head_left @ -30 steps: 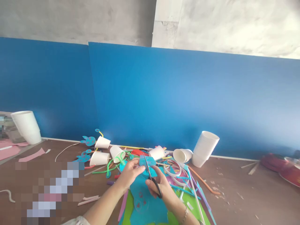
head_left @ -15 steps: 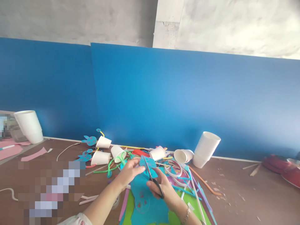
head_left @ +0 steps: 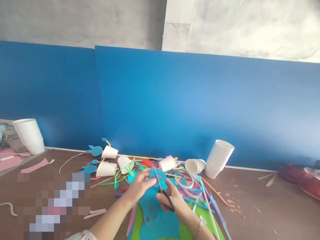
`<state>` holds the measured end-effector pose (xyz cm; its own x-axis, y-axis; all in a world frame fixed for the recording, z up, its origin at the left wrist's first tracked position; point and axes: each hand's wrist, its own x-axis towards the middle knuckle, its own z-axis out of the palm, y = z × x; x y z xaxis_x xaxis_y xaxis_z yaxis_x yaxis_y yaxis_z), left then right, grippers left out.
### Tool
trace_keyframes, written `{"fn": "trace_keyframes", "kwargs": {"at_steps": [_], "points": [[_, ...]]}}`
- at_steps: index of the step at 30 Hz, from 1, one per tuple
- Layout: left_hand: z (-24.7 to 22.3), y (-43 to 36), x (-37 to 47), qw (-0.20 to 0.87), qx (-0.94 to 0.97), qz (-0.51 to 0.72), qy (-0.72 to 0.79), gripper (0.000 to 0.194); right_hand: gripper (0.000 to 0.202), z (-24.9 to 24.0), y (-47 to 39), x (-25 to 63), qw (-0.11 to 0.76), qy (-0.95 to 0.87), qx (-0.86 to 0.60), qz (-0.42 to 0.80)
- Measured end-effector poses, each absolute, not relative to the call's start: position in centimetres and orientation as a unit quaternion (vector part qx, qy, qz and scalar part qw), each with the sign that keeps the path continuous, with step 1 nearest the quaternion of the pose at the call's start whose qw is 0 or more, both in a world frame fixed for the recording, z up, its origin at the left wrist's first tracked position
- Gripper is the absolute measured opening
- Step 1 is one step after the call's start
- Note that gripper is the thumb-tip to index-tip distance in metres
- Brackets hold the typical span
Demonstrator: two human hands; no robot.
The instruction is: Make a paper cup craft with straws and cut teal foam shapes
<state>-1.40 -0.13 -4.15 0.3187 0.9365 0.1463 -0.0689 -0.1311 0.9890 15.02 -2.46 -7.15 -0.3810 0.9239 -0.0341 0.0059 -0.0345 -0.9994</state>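
My left hand [head_left: 141, 186] is closed on a small piece of blue paper [head_left: 158, 173], pinched between thumb and fingers. In my right hand [head_left: 172, 196] is a pair of scissors [head_left: 163, 193] with black handles, its blades lying across that paper. Below both hands lies a larger sheet of blue paper [head_left: 161, 225] with a round face-like drawing in red marks, on top of a green sheet [head_left: 197, 218]. White paper cups [head_left: 168, 163] lie on their sides just beyond my hands, among coloured pipe cleaners [head_left: 107, 183].
Stacks of white cups stand at right [head_left: 219, 160] and left [head_left: 29, 136]. Blue rabbit-shaped cut-outs [head_left: 95, 150] are attached to cups at left. A blue partition [head_left: 200, 100] rises behind the brown table [head_left: 252, 200]. Red objects [head_left: 292, 175] sit at far right. Part of the left is pixelated.
The view has shifted very slightly. The blue paper piece has tilted a little around the scissor blades; both hands stay in nearly the same place.
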Motion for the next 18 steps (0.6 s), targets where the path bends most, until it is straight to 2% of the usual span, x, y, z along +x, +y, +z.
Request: {"fn": "trace_keyframes", "kwargs": {"at_steps": [3,14,18], "points": [[-3.92,0.02,-1.81,0.560,0.604,0.437,0.361,0.023,0.082,-7.19,-2.42,15.14,0.382,-0.573,-0.403,0.603],[-3.93,0.11,-2.29,0.557,0.598,0.417,0.398,0.023,0.079,-7.01,-2.43,15.24,0.375,-0.580,-0.394,0.606],[-3.33,-0.07,-2.51,0.574,0.600,0.413,0.374,0.023,0.087,-7.19,-2.36,15.41,0.374,-0.579,-0.390,0.611]]}}
